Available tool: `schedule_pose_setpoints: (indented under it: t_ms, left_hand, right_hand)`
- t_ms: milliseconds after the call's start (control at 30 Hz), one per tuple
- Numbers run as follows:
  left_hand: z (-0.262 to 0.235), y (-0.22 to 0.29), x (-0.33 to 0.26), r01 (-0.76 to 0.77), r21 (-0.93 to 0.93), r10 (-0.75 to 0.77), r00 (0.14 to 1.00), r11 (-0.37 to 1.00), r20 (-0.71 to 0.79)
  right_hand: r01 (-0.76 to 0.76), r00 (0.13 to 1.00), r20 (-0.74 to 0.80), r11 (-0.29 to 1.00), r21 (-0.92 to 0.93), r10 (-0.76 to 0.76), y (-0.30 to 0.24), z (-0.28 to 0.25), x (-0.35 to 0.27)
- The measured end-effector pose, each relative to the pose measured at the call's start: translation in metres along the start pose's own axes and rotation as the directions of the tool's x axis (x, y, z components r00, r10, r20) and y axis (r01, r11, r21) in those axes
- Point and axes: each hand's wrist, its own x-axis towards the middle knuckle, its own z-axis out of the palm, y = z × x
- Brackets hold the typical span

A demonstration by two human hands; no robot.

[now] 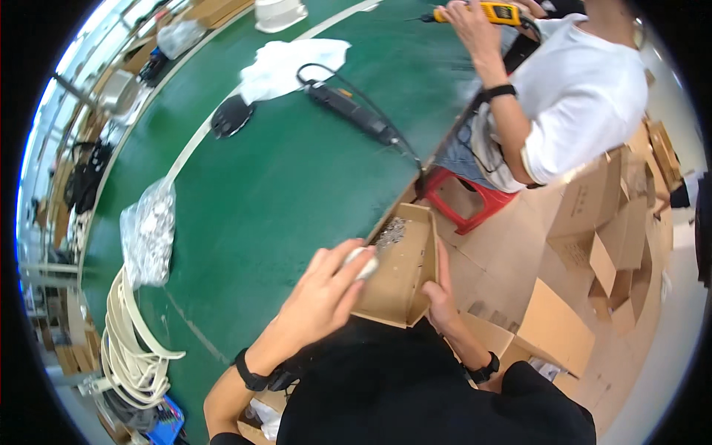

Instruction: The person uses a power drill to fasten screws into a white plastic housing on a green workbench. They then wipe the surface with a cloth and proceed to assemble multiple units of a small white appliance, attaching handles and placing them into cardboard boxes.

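My left hand (319, 293) is closed around a small white rounded piece (361, 262), slightly blurred, above the left side of an open cardboard tray (400, 285). Its exact kind I cannot make out. Fingers of my right hand (440, 297) grip the tray's right wall, with the thumb on the rim. Many small metal pieces (391, 233), probably screws, are heaped at the far left end of the tray, and a few others lie scattered on its bottom. The tray sits at the edge of the green table (230, 245), close against my body.
A dark corded power tool (352, 113), a white plastic bag (293, 68), a black oval pad (232, 116), a clear bag of parts (150, 233) and cream curved strips (133, 341) lie on the table. A co-worker with a yellow tool (498, 13) sits on a red stool (467, 215). Cardboard boxes (552, 326) stand right.
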Motion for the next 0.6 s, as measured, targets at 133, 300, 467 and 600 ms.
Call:
schedule_pose_setpoints:
  t_ms: [133,300,467,600]
  left_hand:
    - [-0.001,-0.003,0.066,-0.114,0.097,0.12,0.991,0.989,-0.06]
    - [0.008,-0.044,0.135,-0.155,0.174,0.145,0.987,0.972,0.068]
    - [0.018,-0.046,0.151,-0.126,0.143,0.129,0.992,0.982,-0.009]
    - [0.029,-0.043,0.158,-0.157,0.184,0.172,0.982,0.97,-0.072]
  right_hand:
    - [0.009,1.0,-0.03,0.998,0.055,-0.008,-0.007,-0.008,-0.004]
    - [0.016,0.999,-0.05,0.998,0.053,-0.014,-0.019,-0.011,-0.005]
    - [0.057,0.995,-0.084,0.998,0.018,-0.056,-0.022,-0.017,0.007]
    - [0.102,0.989,-0.102,0.995,-0.021,-0.104,-0.015,-0.025,0.019]
